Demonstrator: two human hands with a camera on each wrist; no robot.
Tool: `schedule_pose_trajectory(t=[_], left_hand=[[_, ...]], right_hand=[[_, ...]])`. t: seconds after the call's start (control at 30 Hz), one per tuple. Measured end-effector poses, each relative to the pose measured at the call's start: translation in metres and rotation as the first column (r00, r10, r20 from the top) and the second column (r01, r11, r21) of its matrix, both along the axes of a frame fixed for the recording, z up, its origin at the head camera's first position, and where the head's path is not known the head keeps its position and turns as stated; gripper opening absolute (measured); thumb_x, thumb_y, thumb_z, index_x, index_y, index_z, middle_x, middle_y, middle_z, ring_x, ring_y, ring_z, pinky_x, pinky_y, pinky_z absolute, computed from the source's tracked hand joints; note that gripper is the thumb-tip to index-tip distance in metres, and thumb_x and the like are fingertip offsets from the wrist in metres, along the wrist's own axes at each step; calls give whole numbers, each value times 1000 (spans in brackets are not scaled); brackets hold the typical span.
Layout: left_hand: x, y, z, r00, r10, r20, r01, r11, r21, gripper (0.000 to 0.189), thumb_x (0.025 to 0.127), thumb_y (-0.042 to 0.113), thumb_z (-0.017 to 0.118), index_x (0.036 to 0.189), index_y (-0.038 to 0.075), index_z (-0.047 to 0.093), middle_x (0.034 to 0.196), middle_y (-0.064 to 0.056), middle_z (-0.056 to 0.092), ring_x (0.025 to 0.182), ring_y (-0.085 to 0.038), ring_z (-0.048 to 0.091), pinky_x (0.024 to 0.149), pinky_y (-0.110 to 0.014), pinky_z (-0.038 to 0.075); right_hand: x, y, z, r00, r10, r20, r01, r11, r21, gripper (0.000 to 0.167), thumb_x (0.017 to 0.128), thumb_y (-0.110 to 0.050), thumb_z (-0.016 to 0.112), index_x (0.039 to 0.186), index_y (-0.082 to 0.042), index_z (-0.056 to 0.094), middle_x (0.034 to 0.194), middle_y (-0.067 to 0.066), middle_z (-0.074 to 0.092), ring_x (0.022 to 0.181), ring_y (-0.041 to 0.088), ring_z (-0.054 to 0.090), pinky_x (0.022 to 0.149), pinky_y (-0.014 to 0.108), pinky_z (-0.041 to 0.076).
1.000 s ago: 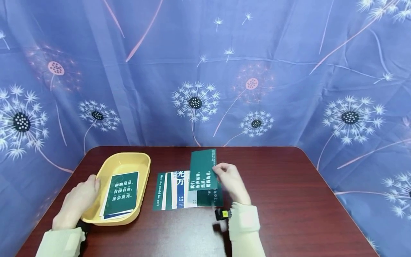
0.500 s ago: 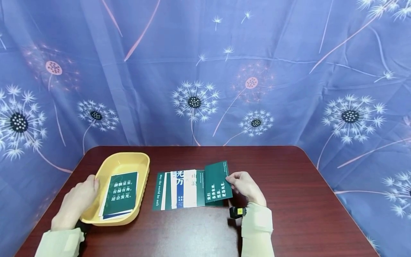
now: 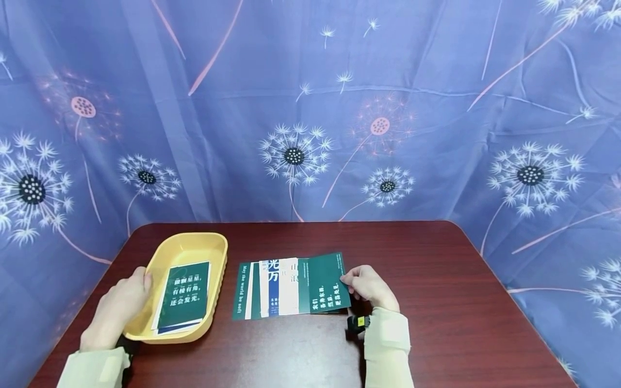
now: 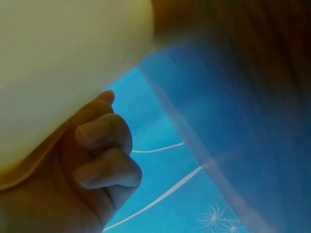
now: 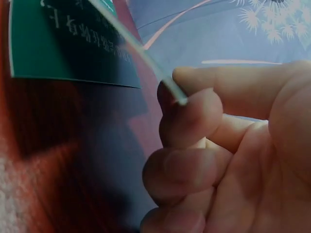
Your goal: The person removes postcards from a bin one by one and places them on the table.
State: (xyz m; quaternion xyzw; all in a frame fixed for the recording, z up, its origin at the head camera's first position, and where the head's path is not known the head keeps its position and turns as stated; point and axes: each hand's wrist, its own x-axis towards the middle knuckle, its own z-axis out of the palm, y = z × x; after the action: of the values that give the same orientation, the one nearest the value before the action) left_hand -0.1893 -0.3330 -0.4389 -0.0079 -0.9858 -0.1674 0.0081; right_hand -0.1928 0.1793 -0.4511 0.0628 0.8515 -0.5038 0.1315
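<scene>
My right hand (image 3: 368, 285) pinches the right edge of a green card (image 3: 330, 283) printed with white characters. In the right wrist view the card (image 5: 141, 46) is seen edge-on between thumb and fingers, tilted over another green card (image 5: 68, 46) on the table. It overlaps the right end of a fanned row of cards, among them a white one (image 3: 289, 291) and a green one (image 3: 242, 302) at the left end. My left hand (image 3: 123, 299) grips the left rim of a yellow plastic basket (image 3: 218, 269); its curled fingers (image 4: 109, 170) show in the left wrist view.
Inside the basket lies a small stack of cards with a green card (image 3: 186, 288) on top. The dark red wooden table (image 3: 451, 302) extends to the right. Behind it hangs a blue curtain (image 3: 233, 118) with dandelion prints.
My right hand has carried the green card rightward and lowered it to the right end of the row, uncovering the white card. My left hand stays on the basket rim.
</scene>
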Motion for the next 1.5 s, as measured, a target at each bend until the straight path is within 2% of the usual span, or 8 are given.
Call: schedule_pose_trajectory(t=[0.27,0.43,0.6,0.8,1.07,1.33,1.5], left_hand=[[3,-2,-2,1000,5,2,-5,1000,0,35,106,22,30,105,-9,45,83,-36,56,70,-50,58,55,-59,42],[2,-1,2,1000,4,1,-4,1000,3,35,106,22,30,106,-9,45,81,-34,56,67,-47,58,55,-58,43],[1,1,-1,1000,4,21,-4,1000,16,34,106,22,29,107,-9,45,84,-35,56,70,-48,59,56,-58,42],[2,-1,-3,1000,6,20,-7,1000,16,35,106,23,29,106,-9,45,84,-35,56,70,-48,59,56,-58,42],[1,1,1,1000,-6,-4,6,1000,10,34,106,22,31,104,-9,45,79,-32,56,67,-45,58,55,-57,42],[-2,1,0,1000,1,-1,-1,1000,-3,33,106,22,32,106,-9,44,82,-36,56,69,-48,58,56,-59,43],[-2,-1,-1,1000,6,17,-6,1000,-11,36,106,23,31,108,-10,43,84,-37,55,70,-49,58,56,-59,42]], right_hand=[[-2,-1,-3,1000,-8,4,8,998,67,35,94,-13,62,60,-5,58,55,3,47,43,15,35,44,28,32],[-5,-1,-5,1000,-8,-9,8,997,82,34,94,-12,63,60,-5,58,53,3,46,42,14,32,44,28,30],[-2,0,-6,1000,-13,-13,15,995,100,38,94,-11,63,57,-5,55,51,3,45,42,14,32,45,28,31],[0,-2,-8,999,-27,19,25,994,110,40,93,-13,64,56,-6,53,50,2,44,41,14,27,43,28,27],[0,-3,-6,999,-35,10,33,991,127,40,94,-14,64,56,-8,54,52,3,48,43,15,34,45,28,31],[-2,-1,-5,999,-47,15,45,990,132,31,93,-15,66,65,-1,64,55,5,54,42,15,37,43,28,34],[-2,0,-7,997,-64,33,59,990,127,29,94,-19,66,70,-2,67,60,8,59,48,18,50,46,30,40]])
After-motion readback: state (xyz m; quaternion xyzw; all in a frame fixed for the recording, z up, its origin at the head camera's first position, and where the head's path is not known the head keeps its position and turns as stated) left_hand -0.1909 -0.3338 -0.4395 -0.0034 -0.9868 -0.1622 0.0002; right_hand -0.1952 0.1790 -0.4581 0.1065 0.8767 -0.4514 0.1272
